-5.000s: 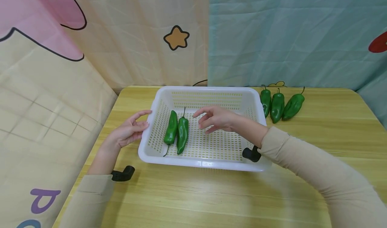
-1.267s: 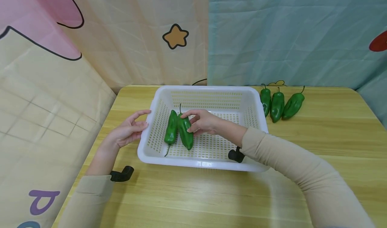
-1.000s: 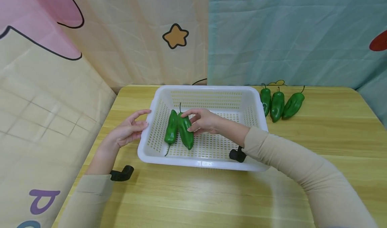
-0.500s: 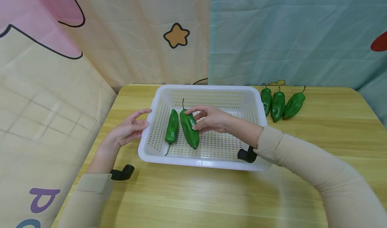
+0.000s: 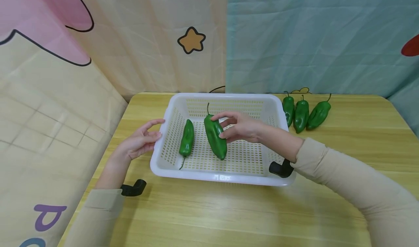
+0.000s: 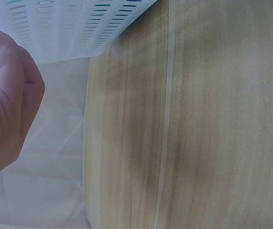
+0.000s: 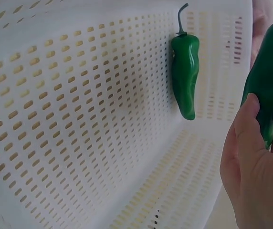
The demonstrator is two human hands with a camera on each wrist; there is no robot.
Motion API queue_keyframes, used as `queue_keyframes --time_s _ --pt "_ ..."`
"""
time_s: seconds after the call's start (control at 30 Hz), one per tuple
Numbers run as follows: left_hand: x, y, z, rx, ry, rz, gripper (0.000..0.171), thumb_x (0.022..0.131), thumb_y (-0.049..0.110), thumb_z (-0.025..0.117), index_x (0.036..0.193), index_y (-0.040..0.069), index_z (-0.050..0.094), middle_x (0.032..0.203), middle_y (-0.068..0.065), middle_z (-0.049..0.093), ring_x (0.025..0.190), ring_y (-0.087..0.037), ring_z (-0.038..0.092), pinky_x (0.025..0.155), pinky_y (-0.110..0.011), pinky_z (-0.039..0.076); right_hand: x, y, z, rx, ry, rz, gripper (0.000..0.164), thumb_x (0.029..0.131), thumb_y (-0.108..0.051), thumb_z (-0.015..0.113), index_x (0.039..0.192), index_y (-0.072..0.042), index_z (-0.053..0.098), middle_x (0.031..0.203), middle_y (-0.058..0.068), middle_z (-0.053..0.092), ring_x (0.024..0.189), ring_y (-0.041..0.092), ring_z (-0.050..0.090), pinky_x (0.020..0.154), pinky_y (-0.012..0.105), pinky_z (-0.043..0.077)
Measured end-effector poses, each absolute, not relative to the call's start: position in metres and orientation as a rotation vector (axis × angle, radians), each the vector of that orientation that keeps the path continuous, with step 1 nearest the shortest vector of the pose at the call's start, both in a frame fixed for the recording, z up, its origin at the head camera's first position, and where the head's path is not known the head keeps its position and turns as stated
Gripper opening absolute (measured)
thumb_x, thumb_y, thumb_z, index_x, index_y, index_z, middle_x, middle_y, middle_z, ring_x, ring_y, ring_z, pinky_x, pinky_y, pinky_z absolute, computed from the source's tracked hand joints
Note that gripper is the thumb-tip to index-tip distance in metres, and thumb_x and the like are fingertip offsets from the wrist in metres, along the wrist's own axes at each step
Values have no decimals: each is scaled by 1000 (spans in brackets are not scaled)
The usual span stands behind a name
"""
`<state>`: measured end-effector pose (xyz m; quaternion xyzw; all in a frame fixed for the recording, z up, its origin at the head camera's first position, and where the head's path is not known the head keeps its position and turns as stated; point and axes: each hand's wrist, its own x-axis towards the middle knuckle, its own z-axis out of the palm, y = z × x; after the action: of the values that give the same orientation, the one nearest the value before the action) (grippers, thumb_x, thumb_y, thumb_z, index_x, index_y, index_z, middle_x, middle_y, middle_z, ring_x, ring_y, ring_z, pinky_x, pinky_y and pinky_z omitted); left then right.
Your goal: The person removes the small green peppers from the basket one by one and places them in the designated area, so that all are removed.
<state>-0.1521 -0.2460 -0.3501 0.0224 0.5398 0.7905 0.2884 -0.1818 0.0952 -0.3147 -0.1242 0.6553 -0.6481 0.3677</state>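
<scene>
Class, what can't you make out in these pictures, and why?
Left wrist view: part of the left hand, cut off by the left edge.
Right wrist view: one side of the held pepper, cut off by the right edge.
Head view: some floor of the white basket, behind the right hand; part of the right sleeve, past the edge.

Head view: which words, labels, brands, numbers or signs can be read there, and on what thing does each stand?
No word, brand or number is readable.
Left cloth: purple letter-like shape, perhaps "P" or sideways "D"; I cannot tell.
Same cloth, below it: blue-grey shape, cut off, unreadable.
White basket, front rim: pale patch, too small to tell if lettering.
</scene>
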Motion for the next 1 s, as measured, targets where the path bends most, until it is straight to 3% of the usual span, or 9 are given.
queue_keyframes --time_s 0.63,1.0 --pt "-152 -246 -351 64 1447 2105 39 95 -6 45 126 17 38 94 -8 64 88 -21 66 72 -32 57 -184 137 -295 -335 1692 -1706 51 83 12 58 128 -9 48 117 20 45 92 27 61 78 43 55" --pt "-152 -246 -351 59 1442 2107 38 95 -6 44 126 17 39 95 -8 64 88 -20 66 73 -32 57 -182 153 -292 -349 1702 -1703 52 84 11 57 130 -6 44 118 20 43 93 28 60 79 43 54"
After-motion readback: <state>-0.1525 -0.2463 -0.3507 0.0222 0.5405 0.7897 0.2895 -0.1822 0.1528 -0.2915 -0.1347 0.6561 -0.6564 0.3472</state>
